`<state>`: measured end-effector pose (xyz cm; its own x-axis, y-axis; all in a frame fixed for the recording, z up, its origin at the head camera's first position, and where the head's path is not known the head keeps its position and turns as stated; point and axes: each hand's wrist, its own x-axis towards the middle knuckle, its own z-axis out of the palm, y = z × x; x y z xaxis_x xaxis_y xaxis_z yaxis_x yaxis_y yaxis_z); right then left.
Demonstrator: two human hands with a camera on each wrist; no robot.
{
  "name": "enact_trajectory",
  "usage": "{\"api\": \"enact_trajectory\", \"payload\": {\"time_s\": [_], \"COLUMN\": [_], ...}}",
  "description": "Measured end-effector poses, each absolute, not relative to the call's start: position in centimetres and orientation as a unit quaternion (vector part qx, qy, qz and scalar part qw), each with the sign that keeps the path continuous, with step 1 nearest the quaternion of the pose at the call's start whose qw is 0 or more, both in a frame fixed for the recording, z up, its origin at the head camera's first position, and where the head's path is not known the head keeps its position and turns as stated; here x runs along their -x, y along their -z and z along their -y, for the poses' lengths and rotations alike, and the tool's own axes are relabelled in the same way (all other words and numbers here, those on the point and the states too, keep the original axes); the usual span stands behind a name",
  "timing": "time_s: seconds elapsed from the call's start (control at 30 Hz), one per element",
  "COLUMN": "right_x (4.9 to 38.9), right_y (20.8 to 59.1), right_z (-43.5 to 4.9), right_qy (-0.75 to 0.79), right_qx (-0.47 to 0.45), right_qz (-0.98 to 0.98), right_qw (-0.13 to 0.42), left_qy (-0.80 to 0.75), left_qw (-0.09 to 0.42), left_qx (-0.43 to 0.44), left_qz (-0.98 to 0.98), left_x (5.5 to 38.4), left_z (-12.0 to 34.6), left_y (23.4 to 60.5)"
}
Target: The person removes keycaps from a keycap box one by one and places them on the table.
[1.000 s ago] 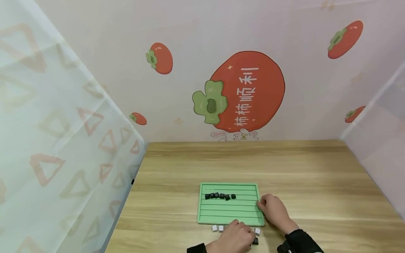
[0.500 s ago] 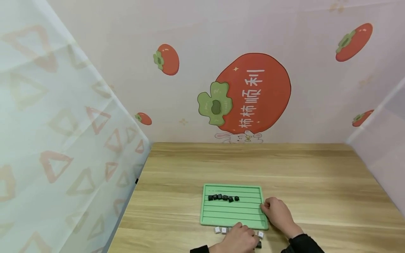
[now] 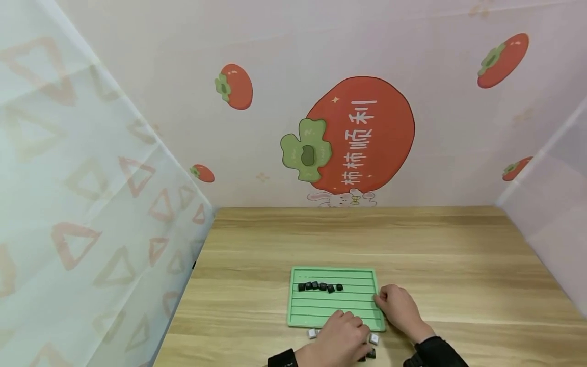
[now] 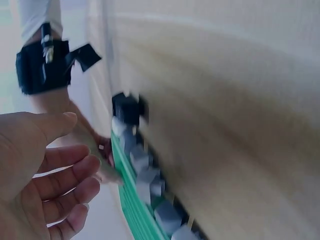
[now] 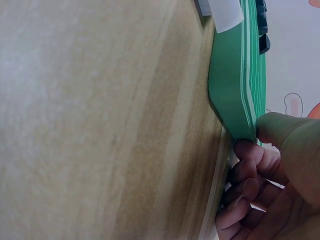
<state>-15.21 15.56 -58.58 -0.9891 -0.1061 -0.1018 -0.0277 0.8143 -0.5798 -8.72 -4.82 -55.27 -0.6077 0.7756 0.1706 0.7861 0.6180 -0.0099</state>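
A green ridged tray (image 3: 335, 306) lies on the table, with a row of several small black keycaps (image 3: 315, 286) on its upper part. My right hand (image 3: 402, 309) pinches the tray's right edge between thumb and index finger, as the right wrist view shows. My left hand (image 3: 341, 336) is over the tray's near edge, its fingers loosely bent and nothing between them in the left wrist view. Beneath and beside it, white keycaps (image 3: 374, 339) line the near edge, partly hidden by the hand. More black keycaps (image 3: 371, 353) lie closer to me.
The wooden table (image 3: 257, 255) runs back to a wall printed with persimmons (image 3: 385, 137). A patterned white panel (image 3: 105, 204) borders the left side, and another pale panel (image 3: 550, 219) stands at the right.
My left hand has shifted slightly left over the white keycaps, covering one more of them and uncovering more of the black ones. The right hand keeps its hold on the tray's edge.
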Motion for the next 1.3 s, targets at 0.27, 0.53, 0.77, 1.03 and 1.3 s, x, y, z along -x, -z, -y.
{"api": "enact_trajectory", "payload": {"time_s": [0.27,0.53,0.77,1.03,1.3], "right_x": [15.2,15.0,15.0,15.0,14.9], "right_y": [58.6,58.2,58.2,58.2,58.1], "right_z": [-15.4,-15.2,-15.2,-15.2,-15.2], "right_qy": [0.304,0.307,0.306,0.307,0.306], "right_qx": [0.033,0.032,0.032,0.031,0.031], "right_qz": [-0.95,-0.949,-0.95,-0.949,-0.95], "right_qw": [0.059,0.059,0.061,0.062,0.063], "left_qy": [0.036,0.033,0.031,0.023,0.018], "left_qw": [0.104,0.133,0.14,0.114,0.114], "left_qx": [0.361,0.31,0.285,0.26,0.253], "left_qz": [0.926,0.941,0.948,0.959,0.96], "left_x": [10.3,12.3,13.6,14.5,15.3], "left_z": [5.7,6.7,7.2,7.4,7.5], "left_y": [55.0,55.4,56.0,56.4,56.8]}}
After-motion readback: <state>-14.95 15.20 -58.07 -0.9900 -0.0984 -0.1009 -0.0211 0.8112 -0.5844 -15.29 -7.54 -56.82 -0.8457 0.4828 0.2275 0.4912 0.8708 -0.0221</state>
